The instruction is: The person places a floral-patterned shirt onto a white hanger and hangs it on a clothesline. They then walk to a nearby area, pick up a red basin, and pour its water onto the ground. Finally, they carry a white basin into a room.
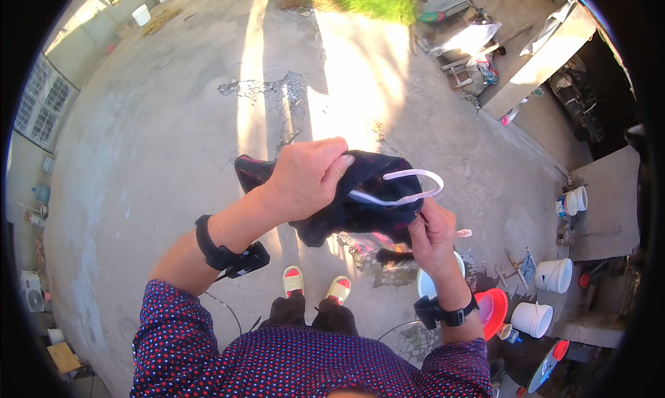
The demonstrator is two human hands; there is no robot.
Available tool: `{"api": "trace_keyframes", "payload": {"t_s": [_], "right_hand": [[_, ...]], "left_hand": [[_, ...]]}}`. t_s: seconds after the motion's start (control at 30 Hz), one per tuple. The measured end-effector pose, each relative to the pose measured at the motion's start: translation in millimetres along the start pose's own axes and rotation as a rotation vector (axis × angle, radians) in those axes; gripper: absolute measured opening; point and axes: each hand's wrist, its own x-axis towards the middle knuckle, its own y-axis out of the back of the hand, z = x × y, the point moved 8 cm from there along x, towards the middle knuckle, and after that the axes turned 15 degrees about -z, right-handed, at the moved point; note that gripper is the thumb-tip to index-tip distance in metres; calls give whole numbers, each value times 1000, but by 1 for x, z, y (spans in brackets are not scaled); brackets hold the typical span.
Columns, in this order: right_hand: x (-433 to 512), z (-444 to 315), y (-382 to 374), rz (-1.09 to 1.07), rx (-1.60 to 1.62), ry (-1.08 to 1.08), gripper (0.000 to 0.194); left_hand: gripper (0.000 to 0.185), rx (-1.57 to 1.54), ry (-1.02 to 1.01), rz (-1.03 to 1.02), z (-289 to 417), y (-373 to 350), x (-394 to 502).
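Observation:
A dark garment (358,211) with pinkish patches hangs bunched between my hands. My left hand (317,174) grips its upper edge, fingers curled and thumb on top. At the garment's right end, my right hand (434,234) pinches the cloth between thumb and fingers. A white hanger (434,182) lies partly inside the cloth; its curved hook sticks out to the right above my right hand. The rest of the hanger is hidden by the fabric. A small pale pink tip (463,233) shows just right of my right hand.
Below right stand a pale blue basin (456,268), a red basin (496,309) and white buckets (553,276). A small wooden stool (519,269) is near them. Cracked concrete (291,91) lies ahead. A pillar (540,60) and piled objects are at the upper right.

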Motion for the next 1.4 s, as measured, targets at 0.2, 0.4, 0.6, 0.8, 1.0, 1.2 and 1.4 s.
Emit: {"api": "trace_keyframes", "payload": {"t_s": [0.2,0.4,0.6,0.8,1.0,1.2,1.4], "right_hand": [[-7,20,5,258,173,-57,18],[-5,-13,13,347,-213,72,18],[-8,-12,17,397,-61,-146,12],[-1,24,14,434,348,-263,13],[-12,-24,38,572,-123,-80,16],[22,-50,-22,245,-253,58,19],[2,-43,-1,218,-465,123,32]], "left_hand": [[30,-170,-49,-359,4,-18,1],[45,37,-99,-253,10,-12,4],[45,134,-195,-107,12,-9,-2],[48,194,-172,-25,11,-6,-2],[45,177,-80,13,8,4,2],[31,85,-93,24,0,1,6],[28,-154,59,-41,-25,9,-2]]}}
